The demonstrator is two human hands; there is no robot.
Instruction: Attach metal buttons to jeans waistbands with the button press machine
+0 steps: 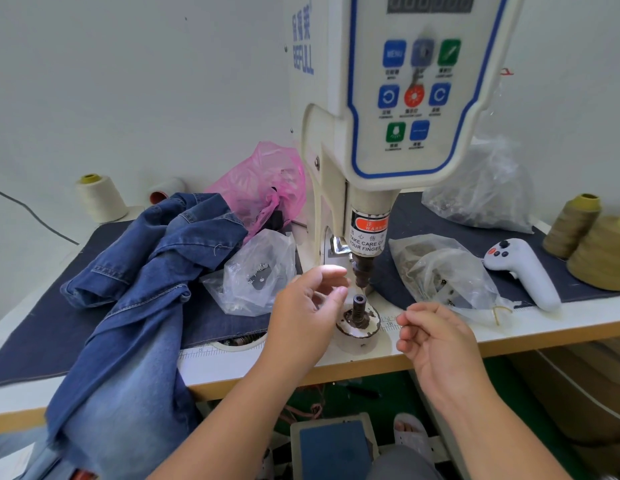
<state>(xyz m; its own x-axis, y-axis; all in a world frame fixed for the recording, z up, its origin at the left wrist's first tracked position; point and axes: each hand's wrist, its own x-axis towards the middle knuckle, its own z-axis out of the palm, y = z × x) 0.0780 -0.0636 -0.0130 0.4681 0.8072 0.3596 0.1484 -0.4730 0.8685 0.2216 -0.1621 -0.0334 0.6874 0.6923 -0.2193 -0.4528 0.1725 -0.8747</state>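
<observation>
I am holding my left hand [310, 299] with fingers loosely spread, gripping nothing, just beside the lower die [358, 308] of the button press machine [388, 140], my right hand [436, 336] curling loosely near the desk's [561, 318] front edge, while the jeans [135, 282] are draping over its left front edge.

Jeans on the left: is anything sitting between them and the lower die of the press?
The left hand hovers right beside the lower die, on the jeans' side. A clear plastic bag also lies between them. The die's top itself is bare.
</observation>
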